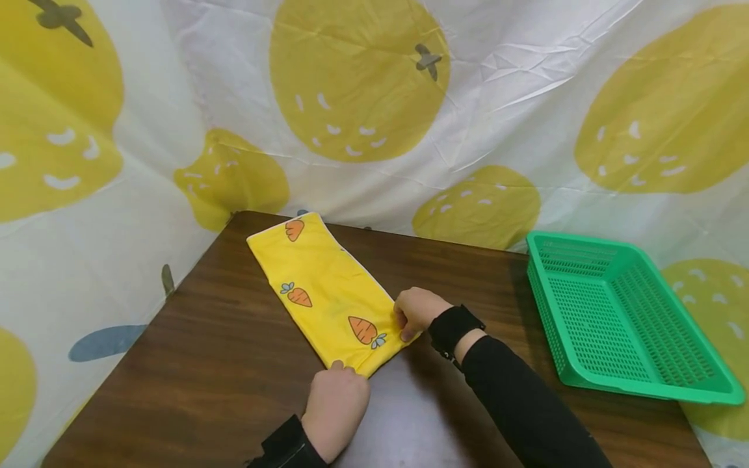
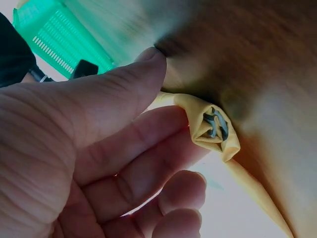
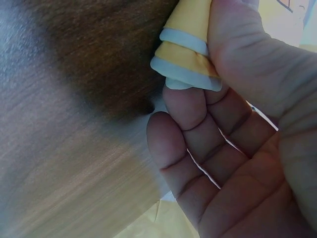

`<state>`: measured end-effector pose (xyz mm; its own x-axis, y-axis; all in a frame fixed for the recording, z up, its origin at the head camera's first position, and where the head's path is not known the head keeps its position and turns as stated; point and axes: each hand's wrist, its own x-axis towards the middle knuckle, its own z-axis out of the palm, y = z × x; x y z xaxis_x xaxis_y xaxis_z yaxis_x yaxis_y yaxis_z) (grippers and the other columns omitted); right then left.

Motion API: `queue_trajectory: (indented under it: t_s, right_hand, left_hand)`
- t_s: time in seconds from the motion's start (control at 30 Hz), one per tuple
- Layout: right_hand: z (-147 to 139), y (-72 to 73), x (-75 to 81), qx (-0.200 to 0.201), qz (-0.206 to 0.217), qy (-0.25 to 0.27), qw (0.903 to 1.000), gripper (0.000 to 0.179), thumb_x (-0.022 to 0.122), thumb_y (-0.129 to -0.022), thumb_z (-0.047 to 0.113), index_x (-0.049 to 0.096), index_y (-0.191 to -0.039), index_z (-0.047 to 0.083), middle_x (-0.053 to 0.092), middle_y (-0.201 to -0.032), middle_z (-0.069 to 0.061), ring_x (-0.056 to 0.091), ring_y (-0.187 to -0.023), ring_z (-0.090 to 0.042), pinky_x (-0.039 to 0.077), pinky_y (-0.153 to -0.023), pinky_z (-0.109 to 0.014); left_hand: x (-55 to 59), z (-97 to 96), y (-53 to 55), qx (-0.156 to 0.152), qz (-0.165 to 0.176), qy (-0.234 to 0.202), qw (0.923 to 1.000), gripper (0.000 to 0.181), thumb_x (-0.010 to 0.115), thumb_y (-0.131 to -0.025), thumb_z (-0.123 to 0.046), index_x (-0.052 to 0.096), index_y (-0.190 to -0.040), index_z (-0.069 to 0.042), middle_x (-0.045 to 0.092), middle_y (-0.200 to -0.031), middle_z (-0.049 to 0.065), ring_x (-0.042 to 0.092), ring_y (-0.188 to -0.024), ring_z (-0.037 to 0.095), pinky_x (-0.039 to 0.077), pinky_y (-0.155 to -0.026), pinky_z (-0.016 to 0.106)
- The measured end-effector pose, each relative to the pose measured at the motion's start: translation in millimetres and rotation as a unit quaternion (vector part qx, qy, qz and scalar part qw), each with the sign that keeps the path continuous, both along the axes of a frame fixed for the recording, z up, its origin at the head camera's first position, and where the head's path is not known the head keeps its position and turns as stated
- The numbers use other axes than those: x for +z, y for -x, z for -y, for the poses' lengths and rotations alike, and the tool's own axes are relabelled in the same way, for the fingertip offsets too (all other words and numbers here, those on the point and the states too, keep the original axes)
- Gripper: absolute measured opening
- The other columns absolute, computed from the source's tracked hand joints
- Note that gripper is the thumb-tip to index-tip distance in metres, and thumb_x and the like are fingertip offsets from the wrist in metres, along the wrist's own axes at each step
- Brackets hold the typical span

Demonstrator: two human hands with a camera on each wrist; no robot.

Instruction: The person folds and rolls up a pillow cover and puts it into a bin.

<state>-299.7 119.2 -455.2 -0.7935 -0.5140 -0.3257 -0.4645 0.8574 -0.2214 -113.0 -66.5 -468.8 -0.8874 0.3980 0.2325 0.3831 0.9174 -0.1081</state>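
Note:
A yellow carrot-print cloth [image 1: 333, 292] with white-edged trim lies folded into a long strip, slanting across the brown table. Its near end is turned over into a small roll, and the coiled end of the roll [image 2: 215, 130] shows in the left wrist view. My left hand [image 1: 336, 409] holds the near left corner, with fingers curled against the roll. At the near right corner, my right hand [image 1: 420, 312] pinches the cloth. The right wrist view shows stacked white-edged layers [image 3: 185, 62] between thumb and fingers. The fingertips under the cloth are partly hidden.
A green plastic basket [image 1: 643, 383] with perforated walls stands at the table's right side. The wooden table [image 1: 193, 351] meets a lemon-patterned curtain [image 1: 374, 188] at its back and left. Black straps circle both wrists.

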Motion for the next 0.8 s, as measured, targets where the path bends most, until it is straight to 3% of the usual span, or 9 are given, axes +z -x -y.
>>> queue_trajectory:
  t_s: [0.43, 0.8]
  right_hand:
    - [2, -2.2, 4.9, -0.023, 0.011, 0.004, 0.9997, 0.026, 0.096, -0.077, 0.016, 0.071, -0.075, 0.018, 0.064, -0.077, 0.001, 0.059, -0.079, -0.02, 0.05, -0.075, -0.032]
    - [1, -2.9, 4.0, -0.013, 0.009, 0.006, 0.9999, 0.025, 0.096, -0.078, 0.018, 0.071, -0.076, 0.018, 0.063, -0.076, 0.001, 0.058, -0.078, -0.019, 0.05, -0.075, -0.032]
  left_hand:
    - [-2.0, -4.6, 10.5, 0.018, 0.02, -0.005, 0.9996, 0.023, 0.083, -0.086, -0.01, 0.073, -0.065, -0.011, 0.054, -0.054, 0.001, 0.048, -0.058, 0.015, 0.042, -0.044, 0.032]
    - [-6.0, -4.0, 16.7, 0.041, 0.006, -0.038, 0.9984, 0.025, 0.083, -0.085, -0.009, 0.071, -0.062, -0.009, 0.053, -0.055, 0.001, 0.049, -0.058, 0.015, 0.043, -0.046, 0.033]
